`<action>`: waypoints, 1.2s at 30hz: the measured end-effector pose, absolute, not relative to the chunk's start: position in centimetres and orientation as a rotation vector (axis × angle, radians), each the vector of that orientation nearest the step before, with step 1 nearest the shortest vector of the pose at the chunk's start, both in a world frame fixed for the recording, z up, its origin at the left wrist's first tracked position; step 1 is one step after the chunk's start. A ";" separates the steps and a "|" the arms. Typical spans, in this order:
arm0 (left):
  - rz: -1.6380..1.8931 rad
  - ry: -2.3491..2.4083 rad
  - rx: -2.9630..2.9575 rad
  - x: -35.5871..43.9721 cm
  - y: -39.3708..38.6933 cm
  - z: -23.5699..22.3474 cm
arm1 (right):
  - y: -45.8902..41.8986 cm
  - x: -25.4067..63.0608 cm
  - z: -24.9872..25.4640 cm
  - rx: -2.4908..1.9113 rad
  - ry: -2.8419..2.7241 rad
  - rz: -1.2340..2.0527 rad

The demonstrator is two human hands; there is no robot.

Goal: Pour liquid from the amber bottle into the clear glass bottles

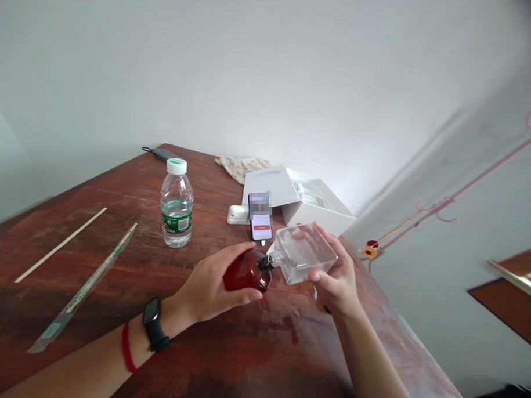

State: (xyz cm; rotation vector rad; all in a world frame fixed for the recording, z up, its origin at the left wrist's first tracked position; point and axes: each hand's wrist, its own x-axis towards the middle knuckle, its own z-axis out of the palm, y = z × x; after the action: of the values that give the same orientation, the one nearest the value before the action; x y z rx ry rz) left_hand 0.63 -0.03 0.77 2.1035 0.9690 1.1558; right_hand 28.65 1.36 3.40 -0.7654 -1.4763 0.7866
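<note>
My left hand (210, 285) is wrapped round a small dark red bottle (245, 271) that rests low over the wooden table (118, 227). A clear square glass bottle (304, 253) is tilted in my right hand (335, 278), its neck meeting the black mouth of the red bottle. Both hands are closed on their bottles. On my left wrist I wear a black watch and a red band.
A plastic water bottle (177, 203) with a green label stands behind my left hand. A phone (261, 218), an open white box (300, 200) and a cloth (242, 166) lie further back. A thin stick (60, 245) and a wrapped stick (86, 289) lie at left. The table's right edge is close.
</note>
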 end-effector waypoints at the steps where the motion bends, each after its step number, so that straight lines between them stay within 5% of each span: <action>1: 1.157 0.970 2.104 0.6 0.0 0.8 | 1.4 28.7 3.4 -0.769 -1.476 0.786; 36: 1.190 0.928 2.147 0.7 -0.1 0.6 | 1.0 28.5 3.8 -0.713 -1.490 0.795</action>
State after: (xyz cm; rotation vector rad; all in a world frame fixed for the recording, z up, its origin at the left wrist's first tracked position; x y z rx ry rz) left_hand 0.72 -0.07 0.55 2.1466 0.9284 1.1903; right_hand 28.50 1.04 3.78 -0.7134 -1.4897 0.7946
